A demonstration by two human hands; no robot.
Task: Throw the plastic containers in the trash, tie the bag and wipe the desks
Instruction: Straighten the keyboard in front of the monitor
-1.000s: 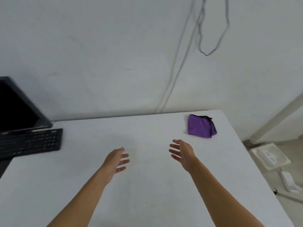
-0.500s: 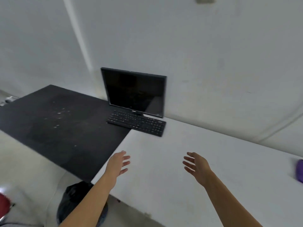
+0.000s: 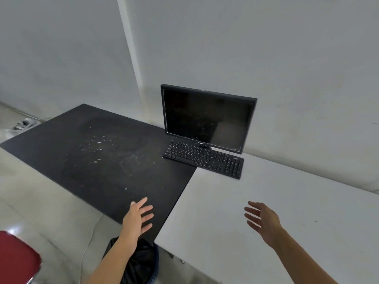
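Single view from a head-worn wide-angle camera. The lens sits above the desk tops and looks forward and down, facing the wall (image 3: pixel 266 48) across the seam where the black desk (image 3: pixel 98 160) meets the white desk (image 3: pixel 287 201). Both forearms enter from the bottom edge, so the left hand (image 3: pixel 136 220) and right hand (image 3: pixel 264 222) lie nearest the lens (low centre of the field). The monitor (image 3: pixel 207 119) and keyboard (image 3: pixel 203 158) stand farther off, mid-field, against the wall. The downward tilt also takes in the floor (image 3: pixel 41 201) at left, a black trash bag (image 3: pixel 143 263) below the near desk edge, and a red seat (image 3: pixel 16 257) cut by the lower left corner.
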